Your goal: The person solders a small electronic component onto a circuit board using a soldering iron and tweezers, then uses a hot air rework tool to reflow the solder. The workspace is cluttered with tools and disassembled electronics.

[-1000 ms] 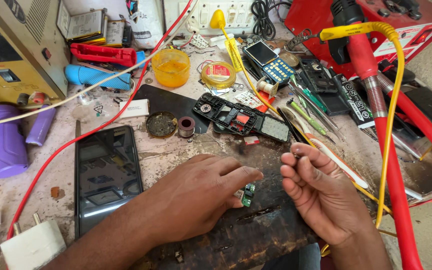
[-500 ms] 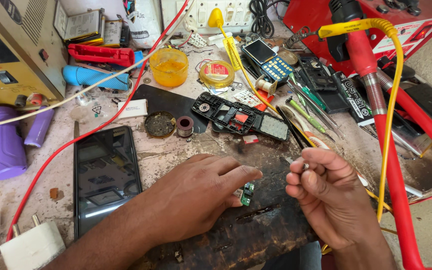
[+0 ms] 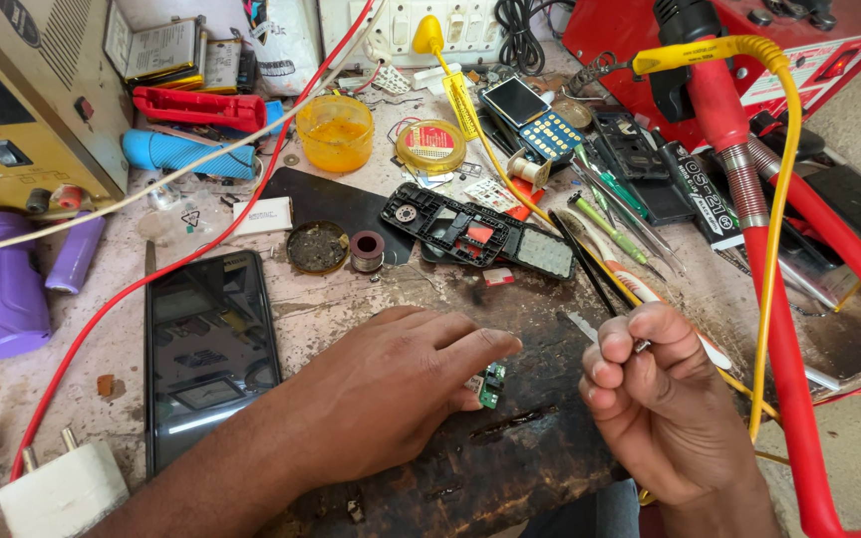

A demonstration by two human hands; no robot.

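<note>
A small green circuit board (image 3: 491, 384) lies on the dark scorched patch of the surface (image 3: 510, 468), pinned under the left hand (image 3: 391, 389), fingers flat. Just right, the right hand (image 3: 655, 399) hovers, fingers curled around what seems a thin metal tool (image 3: 582, 326). A black smartphone (image 3: 206, 349) lies left.

A cluttered, stained workbench (image 3: 371, 289) in daylight.

There is only one view, from a camera on the person's head; it looks steeply down and forward at the cluttered workbench (image 3: 371, 289); it is close, with the left hand (image 3: 391, 384) and right hand (image 3: 655, 399) low in the frame.
</note>
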